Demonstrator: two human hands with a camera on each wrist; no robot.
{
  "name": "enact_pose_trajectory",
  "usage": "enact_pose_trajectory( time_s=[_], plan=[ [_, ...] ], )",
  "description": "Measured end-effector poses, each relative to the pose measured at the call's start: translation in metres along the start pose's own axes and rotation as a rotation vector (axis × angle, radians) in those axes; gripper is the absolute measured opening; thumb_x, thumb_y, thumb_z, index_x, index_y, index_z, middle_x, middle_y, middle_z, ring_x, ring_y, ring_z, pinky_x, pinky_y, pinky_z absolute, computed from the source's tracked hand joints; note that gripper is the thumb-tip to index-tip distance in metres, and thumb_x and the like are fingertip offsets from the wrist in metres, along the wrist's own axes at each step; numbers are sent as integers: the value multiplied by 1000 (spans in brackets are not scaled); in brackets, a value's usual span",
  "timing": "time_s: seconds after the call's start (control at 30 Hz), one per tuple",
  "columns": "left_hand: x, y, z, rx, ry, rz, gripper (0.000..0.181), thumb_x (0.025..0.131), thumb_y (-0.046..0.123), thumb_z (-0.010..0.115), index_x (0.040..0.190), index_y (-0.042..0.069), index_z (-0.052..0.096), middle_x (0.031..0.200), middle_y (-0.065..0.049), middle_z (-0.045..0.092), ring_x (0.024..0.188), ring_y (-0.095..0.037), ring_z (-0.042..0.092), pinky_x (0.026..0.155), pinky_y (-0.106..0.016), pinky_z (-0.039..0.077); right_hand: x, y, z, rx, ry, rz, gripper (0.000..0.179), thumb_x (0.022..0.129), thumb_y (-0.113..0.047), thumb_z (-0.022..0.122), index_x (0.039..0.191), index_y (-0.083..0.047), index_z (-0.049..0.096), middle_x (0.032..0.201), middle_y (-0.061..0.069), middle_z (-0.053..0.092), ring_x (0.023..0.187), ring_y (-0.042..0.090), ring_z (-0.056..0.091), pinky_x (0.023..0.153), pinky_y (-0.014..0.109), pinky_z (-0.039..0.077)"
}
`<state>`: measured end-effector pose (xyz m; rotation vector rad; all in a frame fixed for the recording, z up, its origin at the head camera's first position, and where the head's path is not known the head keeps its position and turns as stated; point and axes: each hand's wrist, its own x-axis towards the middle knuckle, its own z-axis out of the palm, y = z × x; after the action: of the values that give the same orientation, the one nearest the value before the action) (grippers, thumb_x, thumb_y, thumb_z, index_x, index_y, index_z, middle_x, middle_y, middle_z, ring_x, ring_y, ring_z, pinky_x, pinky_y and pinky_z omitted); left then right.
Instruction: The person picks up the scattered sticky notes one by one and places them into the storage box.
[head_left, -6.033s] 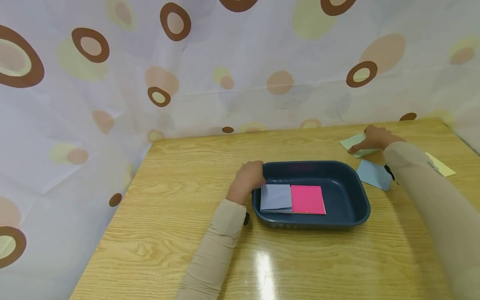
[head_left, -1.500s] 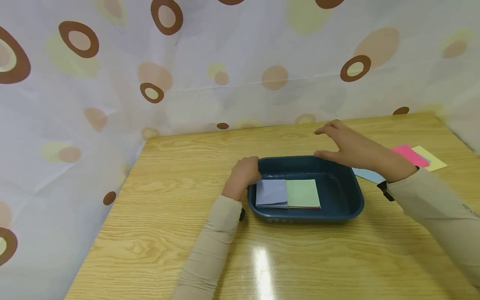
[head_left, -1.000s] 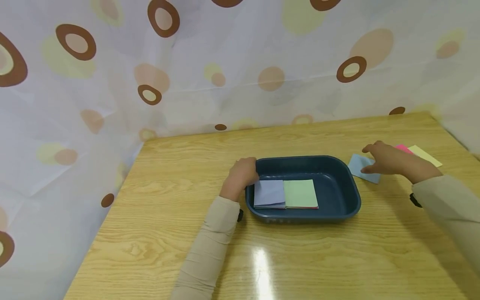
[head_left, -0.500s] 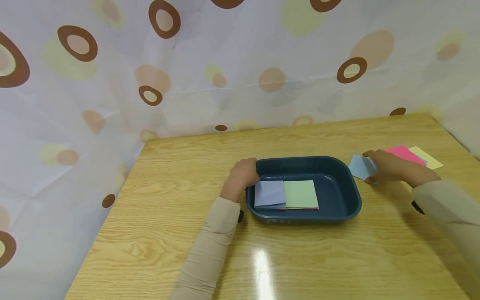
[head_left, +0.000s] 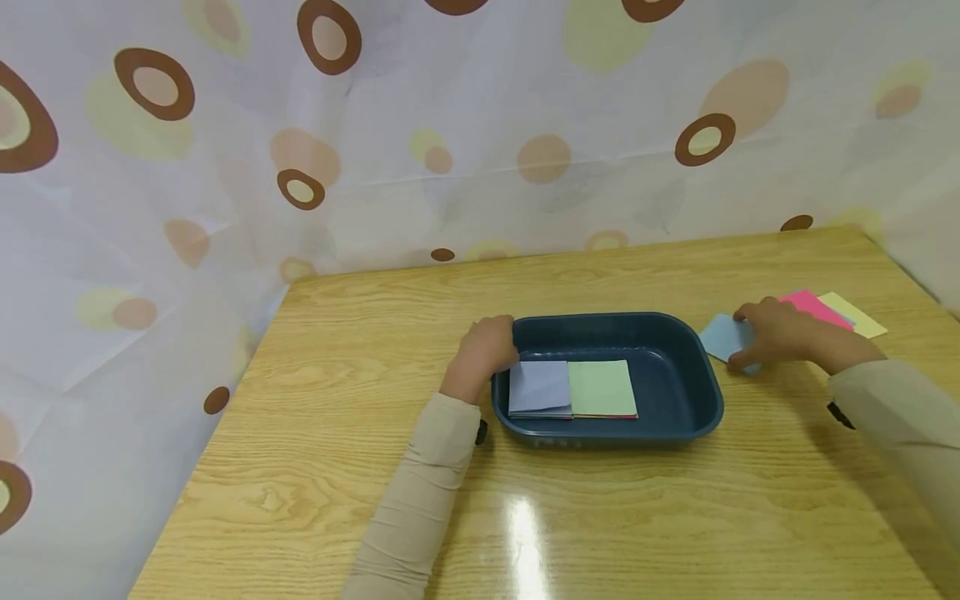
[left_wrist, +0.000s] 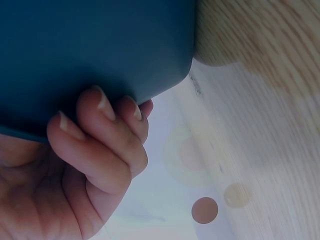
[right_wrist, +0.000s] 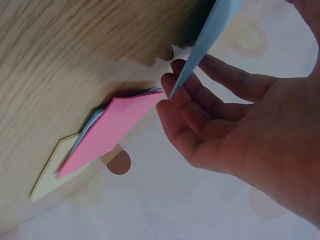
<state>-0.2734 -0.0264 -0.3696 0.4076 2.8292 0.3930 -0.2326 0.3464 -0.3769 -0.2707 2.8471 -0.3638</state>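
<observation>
My left hand (head_left: 483, 350) grips the left rim of a dark blue plastic basin (head_left: 678, 392), its fingers curled over the wall in the left wrist view. Inside the basin lie two stacks of square sticky notes side by side: a lavender stack (head_left: 540, 387) on the left and a pale green-topped stack (head_left: 602, 387) beside it. My right hand (head_left: 780, 333) pinches a light blue sticky note pad (head_left: 726, 336) just right of the basin. In the right wrist view the light blue pad (right_wrist: 205, 45) stands tilted between thumb and fingers, seen edge-on.
Behind the right hand, a pink pad (head_left: 813, 307) lies over a bluish one, overlapping a pale yellow pad (head_left: 855, 314). A patterned cloth (head_left: 480, 167) hangs along the table's back edge. The wooden table (head_left: 337, 417) extends left and in front of the basin.
Earlier the right hand was on the green pad at the back; that pad now lies over the pink one in the basin. The right hand then moved right and took hold of the light blue pad.
</observation>
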Motion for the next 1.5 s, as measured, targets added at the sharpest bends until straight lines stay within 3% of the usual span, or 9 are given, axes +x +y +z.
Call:
enact_pose_trajectory(
  time_s=[0.37,0.63,0.87,1.1,1.27,1.5],
  plan=[
    [-1,0,-1,-1,-2,-10,44,90,8,63,133,3,54,126,-13,61,111,-24,58,97,-37,47,3,-1,-2,10,1,-47,75,71,-24,80,118,23,45,100,33,49,83,35,52,66,43,49],
    [-1,-1,-3,-1,-2,-5,46,90,7,63,135,3,53,127,-14,61,113,-25,58,98,-38,46,1,-16,-12,67,104,-50,83,74,-11,78,129,20,24,111,46,34,89,50,50,71,56,49],
    [0,-2,-3,-2,-4,-10,46,90,8,63,135,3,53,127,-13,60,114,-26,58,98,-38,46,-4,-50,-29,79,199,-54,104,77,-16,79,137,25,5,125,51,17,102,57,38,79,64,44],
    [-1,-2,-3,-10,-3,-17,46,90,8,64,135,3,53,126,-13,61,112,-25,58,95,-37,48,-13,-90,-40,112,217,-120,98,74,-15,83,138,21,18,127,40,22,106,52,38,82,63,45],
    [0,-3,-2,-4,-3,-19,47,90,9,64,135,3,53,127,-13,61,112,-24,58,97,-37,47,-15,-117,-39,27,207,-222,98,69,-21,88,139,15,29,128,32,35,109,46,39,82,57,47],
    [2,-1,-1,0,-8,-24,47,90,9,65,135,4,52,126,-13,61,110,-23,59,95,-37,48,-9,-146,-24,-38,100,-337,95,64,-26,91,133,13,40,121,25,47,103,37,48,80,49,49]
  ],
)
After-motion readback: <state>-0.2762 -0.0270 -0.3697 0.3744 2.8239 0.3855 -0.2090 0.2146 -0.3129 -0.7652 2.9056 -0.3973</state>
